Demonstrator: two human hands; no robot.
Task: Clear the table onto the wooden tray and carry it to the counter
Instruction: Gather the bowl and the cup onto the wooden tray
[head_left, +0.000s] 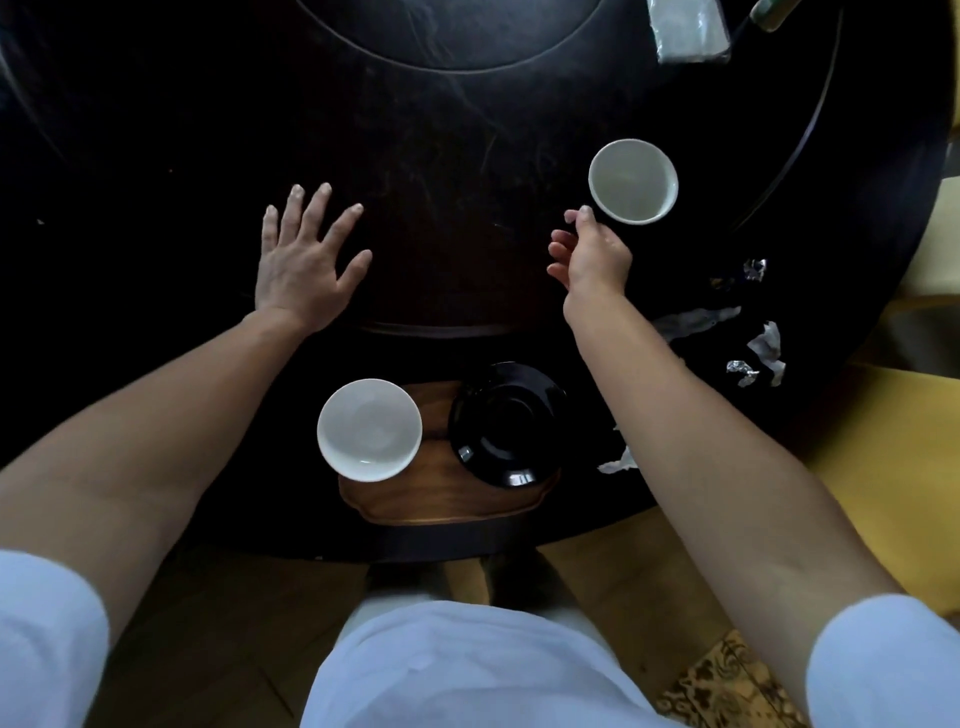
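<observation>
1. The small brown wooden tray (441, 493) with rounded corners and a raised lip lies at the near edge of the round dark counter (208, 130), straight in front of the person.
2. On the tray's left end sits a plain white ceramic bowl (369, 429), upright and empty, its rim overhanging the tray's left side.
3. On the tray's right end rests a glossy black round saucer (506, 423) with a recessed centre; it overhangs the tray's far edge and sits just beside the white bowl.
4. A second white ceramic bowl (633, 181), also upright and empty, with slightly greyish inner walls, stands on the counter well beyond the tray, to the right.
5. The right hand (589, 254) is raised just short of this far bowl, fingers loosely curled and grasping nothing; the tip of one finger is at the bowl's near rim, and I cannot tell whether it touches.
6. The left hand (301, 260) is spread flat with straight fingers over the counter, palm down, released and holding nothing, well left of the far bowl.
7. Crumpled silver foil scraps (748, 332) and torn wrappers lie on the counter to the right of the right forearm.
8. A clear plastic packet (688, 28) lies at the far right of the counter.
</observation>
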